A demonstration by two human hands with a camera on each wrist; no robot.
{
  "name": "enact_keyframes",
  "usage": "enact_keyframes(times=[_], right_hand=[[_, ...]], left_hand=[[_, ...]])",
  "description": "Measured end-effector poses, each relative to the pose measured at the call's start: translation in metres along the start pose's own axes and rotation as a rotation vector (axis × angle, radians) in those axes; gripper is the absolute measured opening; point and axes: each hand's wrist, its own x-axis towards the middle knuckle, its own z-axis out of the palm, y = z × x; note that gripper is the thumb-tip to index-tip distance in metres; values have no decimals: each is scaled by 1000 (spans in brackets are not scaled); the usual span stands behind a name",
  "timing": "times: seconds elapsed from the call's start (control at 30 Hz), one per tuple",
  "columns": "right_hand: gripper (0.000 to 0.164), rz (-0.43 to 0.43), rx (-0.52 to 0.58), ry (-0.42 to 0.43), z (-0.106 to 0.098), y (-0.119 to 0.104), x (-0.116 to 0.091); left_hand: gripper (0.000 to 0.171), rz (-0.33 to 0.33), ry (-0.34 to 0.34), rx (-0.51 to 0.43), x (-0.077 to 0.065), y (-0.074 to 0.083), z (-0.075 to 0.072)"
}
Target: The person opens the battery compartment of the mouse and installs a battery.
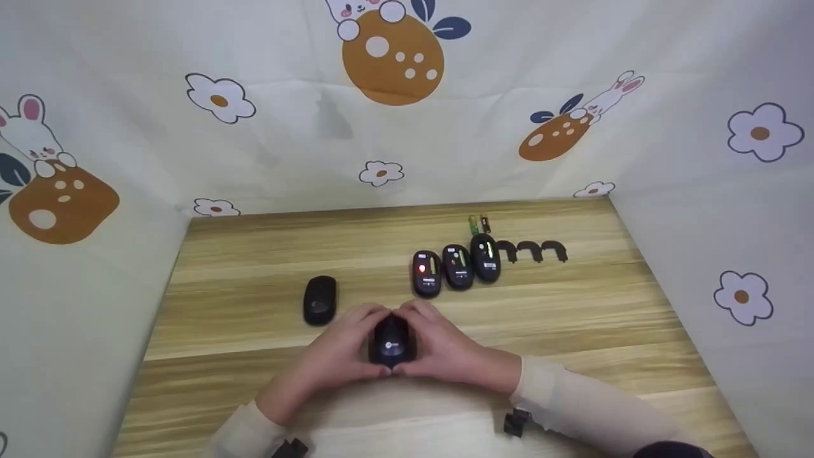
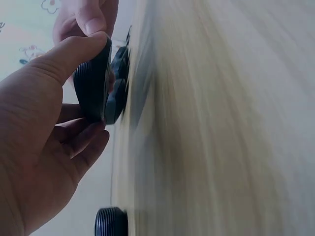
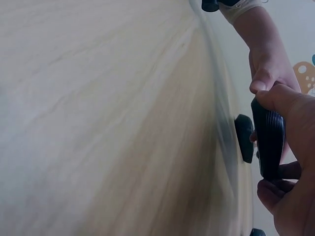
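Note:
Both hands hold a black computer mouse [image 1: 392, 340] between them, its top with a small pale logo facing up. My left hand [image 1: 337, 350] grips its left side, thumb at the near end and fingers at the far end. On the opposite side my right hand [image 1: 445, 346] grips it the same way, the thumbs meeting at the near end. Ridged sides show on the held mouse [image 2: 91, 88] in the left wrist view, with a gap between it and the tabletop. Another black mouse [image 1: 320, 300] lies right side up, left of the hands.
Beyond the hands, three mice lie upside down side by side: one [image 1: 427, 274] with a red light, a middle one [image 1: 458, 267] and a third [image 1: 486, 257]. Two loose batteries [image 1: 473, 224] lie behind them. Curved black covers [image 1: 529, 250] sit to the right. Patterned cloth [image 1: 286, 159] encloses the wooden table [image 1: 241, 254].

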Motion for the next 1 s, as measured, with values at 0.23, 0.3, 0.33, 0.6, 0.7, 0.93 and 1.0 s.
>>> enact_keyframes(times=[0.23, 0.3, 0.33, 0.6, 0.7, 0.93, 1.0], right_hand=[[96, 4, -25, -12, -16, 10, -8], [97, -3, -31, -15, -20, 14, -10], [97, -6, -35, -16, -22, 15, -11], [103, -6, -93, -23, -38, 26, -20], [102, -9, -111, -22, -44, 29, -22], [101, -98, -110, 28, -53, 39, -30], [100, -125, -85, 49, -54, 41, -33]], left_hand=[[102, -57, -43, 24, 16, 14, 4], [102, -52, -42, 39, 20, 15, 6], [103, -47, -40, 48, 22, 17, 7], [106, -34, -33, 82, 37, 27, 15], [106, -36, -24, 70, 41, 29, 19], [106, -14, 6, -16, 46, 36, 22], [106, 6, 22, -45, 47, 36, 23]])
